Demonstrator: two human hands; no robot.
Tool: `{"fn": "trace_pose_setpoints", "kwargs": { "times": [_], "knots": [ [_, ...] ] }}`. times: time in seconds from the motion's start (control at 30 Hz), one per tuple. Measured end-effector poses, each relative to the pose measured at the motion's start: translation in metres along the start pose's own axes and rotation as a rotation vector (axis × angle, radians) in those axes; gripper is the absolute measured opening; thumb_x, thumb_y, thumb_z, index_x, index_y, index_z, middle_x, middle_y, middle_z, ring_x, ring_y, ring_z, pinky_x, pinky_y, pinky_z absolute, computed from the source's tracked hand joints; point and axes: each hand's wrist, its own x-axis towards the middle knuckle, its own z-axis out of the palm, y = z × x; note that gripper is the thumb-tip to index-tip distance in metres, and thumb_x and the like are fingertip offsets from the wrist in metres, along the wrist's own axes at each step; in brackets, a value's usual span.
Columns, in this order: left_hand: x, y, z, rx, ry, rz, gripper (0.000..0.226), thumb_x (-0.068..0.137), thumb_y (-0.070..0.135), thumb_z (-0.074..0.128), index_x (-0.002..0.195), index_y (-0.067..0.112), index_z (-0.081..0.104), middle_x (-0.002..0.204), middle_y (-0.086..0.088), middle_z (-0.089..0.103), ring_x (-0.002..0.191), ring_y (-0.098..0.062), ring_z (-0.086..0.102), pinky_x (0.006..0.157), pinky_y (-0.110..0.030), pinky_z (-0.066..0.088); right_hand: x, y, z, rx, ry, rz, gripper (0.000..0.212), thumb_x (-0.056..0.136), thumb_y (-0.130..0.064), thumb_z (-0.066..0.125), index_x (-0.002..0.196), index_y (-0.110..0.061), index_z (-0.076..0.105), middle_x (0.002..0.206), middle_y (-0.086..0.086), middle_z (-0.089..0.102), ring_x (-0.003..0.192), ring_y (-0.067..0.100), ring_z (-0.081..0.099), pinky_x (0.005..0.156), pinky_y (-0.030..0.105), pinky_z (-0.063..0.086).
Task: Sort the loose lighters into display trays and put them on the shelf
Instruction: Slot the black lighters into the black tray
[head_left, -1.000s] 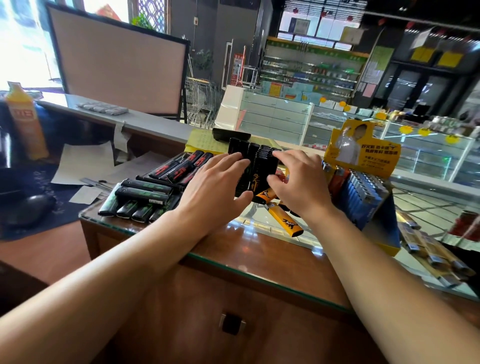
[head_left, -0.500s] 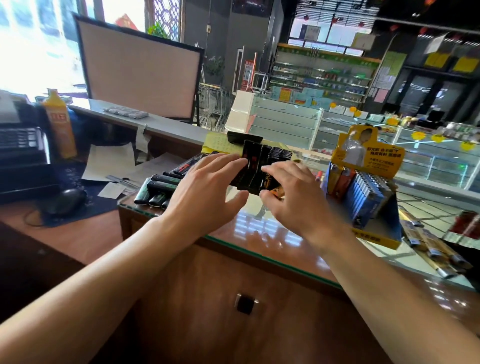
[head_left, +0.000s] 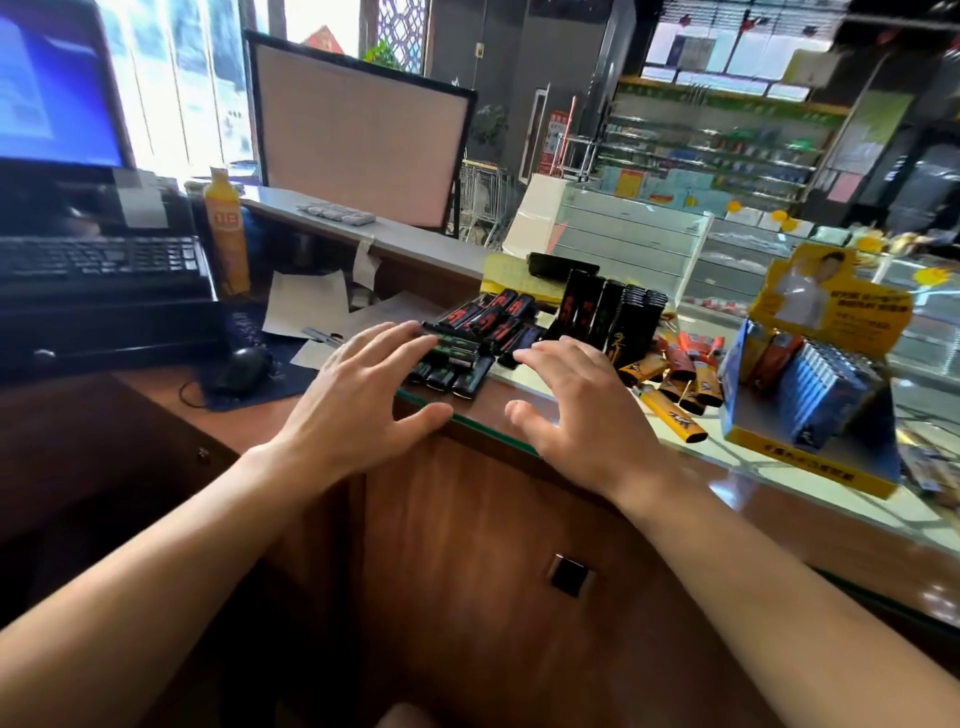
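Lighters lie in a dark pile (head_left: 467, 338) at the near left edge of the glass counter (head_left: 582, 415), some reaching its rim; a block of black ones (head_left: 608, 314) stands upright just behind, and orange and yellow ones (head_left: 675, 384) are scattered to the right. The yellow display tray (head_left: 810, 415) sits further right, near the counter's front edge, partly filled with blue lighters. The left hand (head_left: 358, 410) hovers with fingers spread and straight, fingertips over the pile, holding nothing. The right hand (head_left: 582, 410) is likewise spread and empty, just in front of the upright block. Bare glass shows between the two hands along the front rim.
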Motion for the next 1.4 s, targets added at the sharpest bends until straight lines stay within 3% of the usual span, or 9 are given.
{"fn": "trace_pose_setpoints", "kwargs": {
  "times": [0.2,0.47,0.67,0.8,0.93,1.17,1.4],
  "knots": [
    [-0.004,-0.003,0.01,0.057,-0.142,-0.003,0.088,0.077,0.079,0.022,0.154,0.037,0.023,0.164,0.004,0.017,0.152,-0.017,0.007,0.123,-0.045,0.013,0.001,-0.003,0.004,-0.024,-0.014,-0.005,0.067,0.083,-0.052,0.046,0.143,-0.021,0.048,0.147,0.001,0.045,0.142,0.02,0.028,0.117,0.032,0.02],
    [0.0,0.001,0.014,0.067,-0.06,0.004,0.082,0.08,0.075,0.03,0.151,0.033,0.032,0.157,0.002,0.032,0.149,-0.021,0.016,0.119,-0.059,0.015,0.002,-0.004,0.003,-0.046,-0.008,-0.011,0.067,0.084,-0.052,0.046,0.143,-0.021,0.047,0.148,0.0,0.044,0.141,0.018,0.029,0.115,0.03,0.021],
    [0.032,0.003,0.008,0.078,-0.185,0.027,0.093,0.074,0.085,0.022,0.155,0.038,0.019,0.164,0.004,0.018,0.152,-0.02,0.006,0.122,-0.05,0.01,0.002,-0.004,0.003,-0.037,-0.01,-0.009,0.067,0.084,-0.053,0.046,0.144,-0.023,0.046,0.149,-0.001,0.042,0.14,0.016,0.029,0.113,0.028,0.022],
    [0.033,0.009,0.013,0.098,-0.141,0.058,0.083,0.082,0.076,0.022,0.149,0.03,0.039,0.154,0.003,0.039,0.146,-0.02,0.027,0.117,-0.041,0.023,0.002,-0.003,0.004,-0.027,0.0,-0.01,0.066,0.084,-0.053,0.046,0.143,-0.023,0.047,0.147,-0.001,0.043,0.138,0.016,0.032,0.113,0.028,0.023],
    [0.024,0.017,0.02,0.03,-0.036,0.118,0.065,0.089,0.062,0.034,0.138,0.024,0.054,0.137,0.0,0.054,0.132,-0.022,0.043,0.107,-0.043,0.04,0.002,-0.002,0.004,-0.016,0.016,-0.01,0.065,0.084,-0.052,0.048,0.142,-0.022,0.049,0.146,-0.001,0.044,0.137,0.017,0.033,0.112,0.028,0.024],
    [0.017,0.042,0.025,-0.011,-0.033,0.17,0.053,0.095,0.052,0.034,0.133,0.026,0.059,0.132,0.0,0.056,0.127,-0.022,0.046,0.103,-0.042,0.041,-0.005,0.008,-0.007,-0.022,0.056,0.009,0.062,0.085,-0.05,0.048,0.14,-0.021,0.051,0.144,-0.003,0.045,0.134,0.015,0.034,0.105,0.02,0.021],
    [0.021,0.086,0.037,-0.061,-0.081,0.194,0.046,0.094,0.045,0.042,0.131,0.026,0.06,0.13,0.001,0.057,0.124,-0.024,0.048,0.101,-0.043,0.043,-0.023,0.035,-0.026,-0.069,0.087,0.075,0.061,0.085,-0.048,0.048,0.137,-0.018,0.054,0.141,0.001,0.048,0.133,0.017,0.036,0.104,0.021,0.021]
  ]
}}
